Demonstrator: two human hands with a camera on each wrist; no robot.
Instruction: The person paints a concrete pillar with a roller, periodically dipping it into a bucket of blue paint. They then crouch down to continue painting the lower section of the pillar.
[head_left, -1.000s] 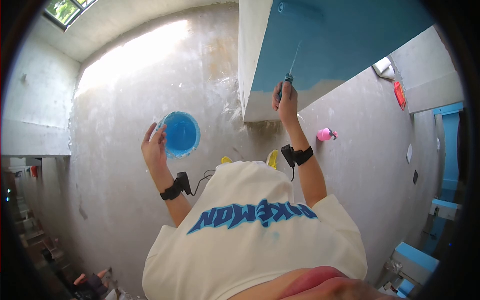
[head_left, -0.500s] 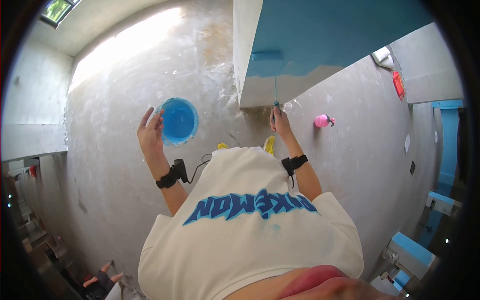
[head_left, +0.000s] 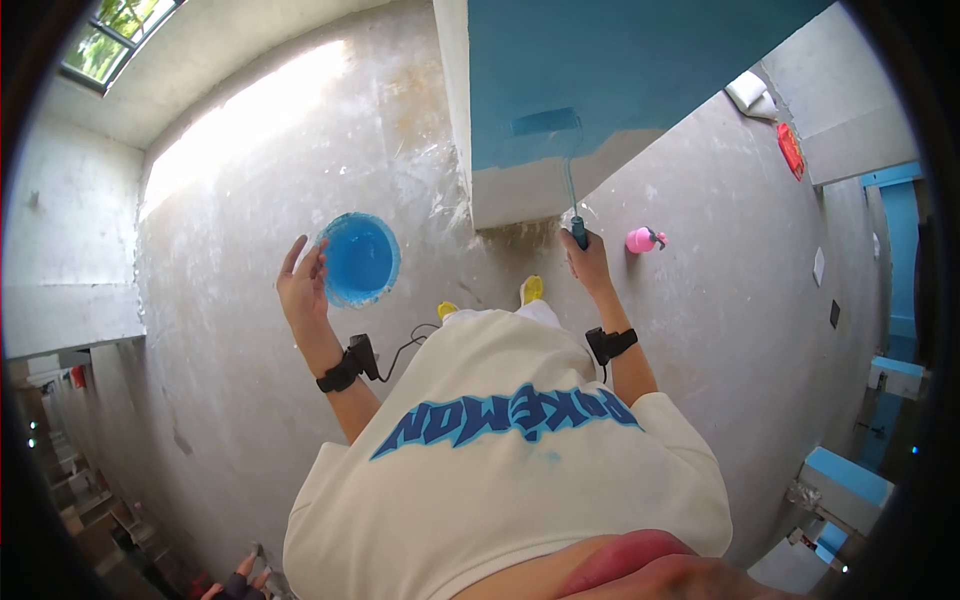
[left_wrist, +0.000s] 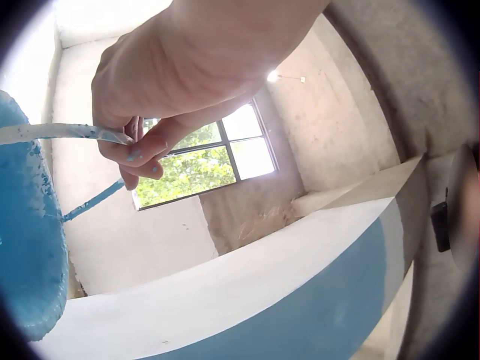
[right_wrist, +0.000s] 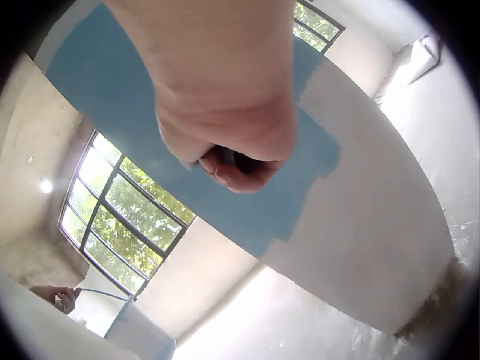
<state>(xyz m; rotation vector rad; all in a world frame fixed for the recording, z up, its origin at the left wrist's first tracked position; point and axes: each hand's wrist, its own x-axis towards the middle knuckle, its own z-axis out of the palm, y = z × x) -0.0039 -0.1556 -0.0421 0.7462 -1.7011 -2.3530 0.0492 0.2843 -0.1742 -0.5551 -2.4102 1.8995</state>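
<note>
In the head view my left hand (head_left: 304, 287) grips the handle of a paint bucket (head_left: 392, 270) that hangs at my left with blue paint inside. The left wrist view shows the paint-smeared handle (left_wrist: 71, 132) pinched in curled fingers, the bucket (left_wrist: 34, 262) tilted in this view. My right hand (head_left: 590, 262) holds a paint roller by its dark grip (head_left: 579, 233). The roller's blue sleeve (head_left: 545, 122) lies against the wall (head_left: 600, 60), just above the ragged lower border of the blue paint. From the right wrist, my curled fingers (right_wrist: 236, 176) hide most of the grip.
A pale unpainted band (head_left: 520, 192) runs along the wall's bottom. On the concrete floor stand a pink spray bottle (head_left: 640, 240) and, farther off, a red packet (head_left: 790, 150) and a white sack (head_left: 750, 95). Blue-topped ledges (head_left: 845, 478) lie at lower right. Another person (head_left: 240, 580) is at lower left.
The roller came down the wall from high up to near the lower paint border, then shifted slightly right. My right hand dropped with it. The left hand still holds the bucket.
</note>
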